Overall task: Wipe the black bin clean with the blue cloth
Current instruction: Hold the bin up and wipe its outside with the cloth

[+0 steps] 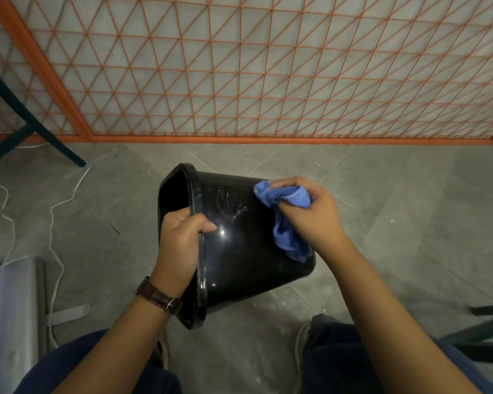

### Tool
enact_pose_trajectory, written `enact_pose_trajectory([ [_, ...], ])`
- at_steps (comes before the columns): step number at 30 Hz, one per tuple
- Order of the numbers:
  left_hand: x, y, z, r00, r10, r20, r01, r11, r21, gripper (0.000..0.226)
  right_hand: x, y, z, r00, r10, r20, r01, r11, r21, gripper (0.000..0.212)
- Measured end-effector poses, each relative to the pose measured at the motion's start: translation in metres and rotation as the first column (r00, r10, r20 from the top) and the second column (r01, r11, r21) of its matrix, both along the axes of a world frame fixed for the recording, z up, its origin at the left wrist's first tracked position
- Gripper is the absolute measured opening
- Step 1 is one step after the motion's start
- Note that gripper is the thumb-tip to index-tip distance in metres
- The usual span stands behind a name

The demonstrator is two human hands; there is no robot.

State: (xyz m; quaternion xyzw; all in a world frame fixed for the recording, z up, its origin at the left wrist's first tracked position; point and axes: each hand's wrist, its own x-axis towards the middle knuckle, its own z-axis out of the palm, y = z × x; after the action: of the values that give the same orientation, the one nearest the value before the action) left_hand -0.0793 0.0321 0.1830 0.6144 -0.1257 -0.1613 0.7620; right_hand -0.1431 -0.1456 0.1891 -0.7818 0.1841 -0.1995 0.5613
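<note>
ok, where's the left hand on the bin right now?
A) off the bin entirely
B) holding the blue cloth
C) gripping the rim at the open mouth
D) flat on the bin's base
C: the left hand curls over the rim of the tipped black bin at its open mouth, while the right hand holds the blue cloth against the bin's outer wall.

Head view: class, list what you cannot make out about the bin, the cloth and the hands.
1. Inside of the black bin: head view, mouth turned left, all in shadow.
2. Fingers of the left hand: head view, curled into the bin, behind its wall.
3. Middle of the blue cloth: head view, bunched under the right hand.
4. Bin's underside: head view, hidden by its own body.
</note>
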Motion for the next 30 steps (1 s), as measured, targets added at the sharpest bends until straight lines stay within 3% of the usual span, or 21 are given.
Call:
enact_pose_trajectory([
  [2,-0.003,-0.004,0.000,0.999,-0.052,-0.010,0.052,0.999,-0.004,0.031,0.000,0.001,-0.001,0.991,-0.128,-0.048,0.125,0.991,-0.054,0.021],
  [3,-0.005,-0.005,-0.001,0.998,-0.057,-0.018,0.057,0.998,0.003,0.027,0.000,0.004,-0.002,0.993,-0.113,-0.045,0.109,0.990,-0.091,0.021],
  [7,-0.010,-0.011,-0.002,0.996,-0.002,-0.084,0.002,1.000,-0.009,0.019,-0.001,0.024,-0.009,0.984,0.173,0.032,-0.159,0.953,-0.257,0.033],
  [10,-0.007,-0.009,-0.001,0.995,0.023,-0.102,-0.026,0.999,-0.034,0.040,-0.001,0.029,-0.004,0.949,0.278,0.148,-0.272,0.960,-0.064,0.024],
  [13,-0.004,-0.009,-0.003,0.991,-0.031,-0.131,0.022,0.998,-0.065,0.026,-0.002,0.023,0.003,0.983,0.092,0.161,-0.115,0.983,0.141,0.024],
  [16,-0.009,-0.015,-0.005,0.988,-0.033,-0.151,0.026,0.999,-0.047,0.022,0.002,0.024,-0.004,0.996,-0.020,0.085,0.028,0.996,-0.090,0.021],
  [19,-0.012,-0.017,-0.005,0.988,0.005,-0.151,-0.010,0.999,-0.031,0.021,0.001,0.030,-0.010,0.985,0.169,0.026,-0.153,0.941,-0.301,0.034],
  [23,-0.005,-0.009,-0.006,0.995,0.039,-0.088,-0.040,0.999,-0.004,0.026,0.000,0.023,-0.005,0.927,0.364,0.087,-0.338,0.915,-0.222,0.030],
  [26,-0.003,-0.009,-0.009,0.997,0.008,-0.083,-0.008,1.000,0.000,0.021,0.003,0.016,-0.002,0.973,0.196,0.121,-0.182,0.976,-0.116,0.021],
  [30,-0.010,-0.016,-0.013,0.998,-0.050,-0.049,0.053,0.997,0.060,0.016,0.007,0.017,-0.005,0.996,0.077,0.035,-0.071,0.985,-0.158,0.028],
])
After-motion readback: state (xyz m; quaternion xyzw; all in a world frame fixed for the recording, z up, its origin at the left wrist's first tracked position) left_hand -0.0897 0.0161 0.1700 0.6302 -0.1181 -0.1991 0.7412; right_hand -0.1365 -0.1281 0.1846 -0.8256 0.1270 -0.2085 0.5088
